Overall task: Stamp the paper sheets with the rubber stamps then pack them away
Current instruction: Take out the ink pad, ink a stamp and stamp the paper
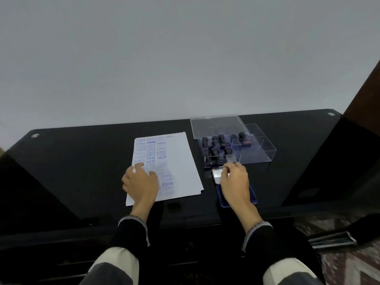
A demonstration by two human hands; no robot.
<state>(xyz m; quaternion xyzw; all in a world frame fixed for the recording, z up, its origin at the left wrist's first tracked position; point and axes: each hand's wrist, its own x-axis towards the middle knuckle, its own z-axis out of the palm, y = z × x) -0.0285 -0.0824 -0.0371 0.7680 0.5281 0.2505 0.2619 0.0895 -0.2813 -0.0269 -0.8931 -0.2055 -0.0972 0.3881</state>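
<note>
Black-handled rubber stamps (216, 146) are kept in a clear plastic box (257, 149) on the worktop (82, 161). White stamped paper sheets (178, 167) are pressed flat by the left hand (141, 182); a small silvery lid (217, 175) is pinched by the right hand (236, 182).

Desk before me: black table (82, 161), two round metal fittings at its far corners;
Behind: plain grey wall (164, 58);
My right: brown wooden panel (366, 95); patterned floor (349, 264)

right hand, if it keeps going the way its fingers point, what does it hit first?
Probably the clear plastic stamp box: the right hand sits over the blue ink pad, fingers pointing away at the box's near wall, with black-handled rubber stamps just behind it. Depth is unclear; it may already touch.
</note>
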